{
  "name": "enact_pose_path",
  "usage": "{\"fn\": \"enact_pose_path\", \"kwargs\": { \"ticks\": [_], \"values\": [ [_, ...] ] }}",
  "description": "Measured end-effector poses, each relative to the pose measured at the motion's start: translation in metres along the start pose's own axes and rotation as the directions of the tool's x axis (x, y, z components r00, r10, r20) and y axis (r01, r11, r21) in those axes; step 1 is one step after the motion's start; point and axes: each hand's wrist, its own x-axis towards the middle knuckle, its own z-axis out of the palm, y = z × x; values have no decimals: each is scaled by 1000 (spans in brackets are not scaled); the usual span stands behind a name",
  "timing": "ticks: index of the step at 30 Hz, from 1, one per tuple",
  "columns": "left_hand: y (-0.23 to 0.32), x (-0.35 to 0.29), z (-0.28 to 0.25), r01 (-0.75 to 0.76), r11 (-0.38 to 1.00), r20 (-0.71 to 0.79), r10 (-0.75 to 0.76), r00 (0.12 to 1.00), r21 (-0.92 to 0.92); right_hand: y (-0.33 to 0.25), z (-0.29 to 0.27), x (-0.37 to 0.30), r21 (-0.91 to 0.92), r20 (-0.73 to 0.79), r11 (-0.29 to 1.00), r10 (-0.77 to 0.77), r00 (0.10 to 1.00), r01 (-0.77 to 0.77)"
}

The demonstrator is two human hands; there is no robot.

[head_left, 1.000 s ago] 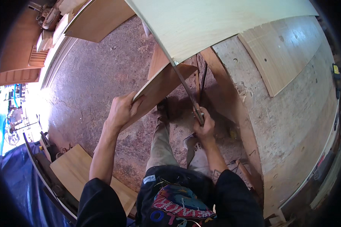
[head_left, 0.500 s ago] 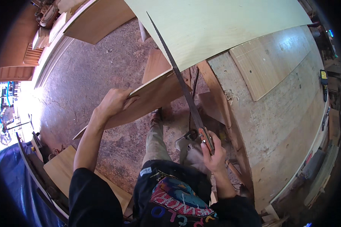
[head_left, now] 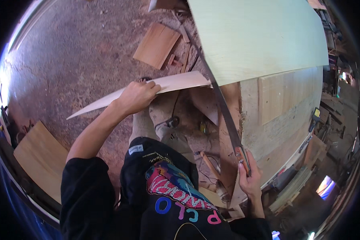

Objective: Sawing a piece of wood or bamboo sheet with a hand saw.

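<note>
My left hand (head_left: pixel 139 96) is closed on a pale, tapering plywood piece (head_left: pixel 178 82), which it holds tilted above the floor. My right hand (head_left: pixel 250 178) grips the orange-and-dark handle of a handsaw (head_left: pixel 227 114). The long, dark blade points away from me and passes between the piece's right end and the near corner of a large pale plywood sheet (head_left: pixel 260 44). That end shows a small ragged edge by the blade. Whether the piece still joins the sheet I cannot tell.
Under the sheet is a worn workbench (head_left: pixel 278 106) with a thin wood panel (head_left: pixel 288 94) on it. A yellow-and-black tape measure (head_left: pixel 315 115) lies at its right edge. Brown boards rest on the floor ahead (head_left: pixel 157 45) and at the lower left (head_left: pixel 40 156).
The plywood piece has turned, its pale face now showing, and its right end has dropped at the sheet's corner. The saw's handle has moved right and nearer me. My view has shifted.
</note>
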Motion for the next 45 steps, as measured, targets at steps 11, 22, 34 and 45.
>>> {"fn": "enact_pose_path", "kwargs": {
  "ticks": [11,22,34,45],
  "values": [
    [-5,-1,8,-36,999,7,36,999,12,-68,24,40,-50,-64,997,47,997,-50],
    [9,-9,20,5,993,-154,-24,988,-122,-104,-49,57,-182,108,967,198,974,-176],
    [20,-8,18,258,937,16,-261,965,-236,-119,-4,32,-154,60,967,216,974,-205],
    [10,-18,-5,169,981,82,-162,983,-93,-105,6,25,-27,-25,986,164,986,-165]
  ]
}}
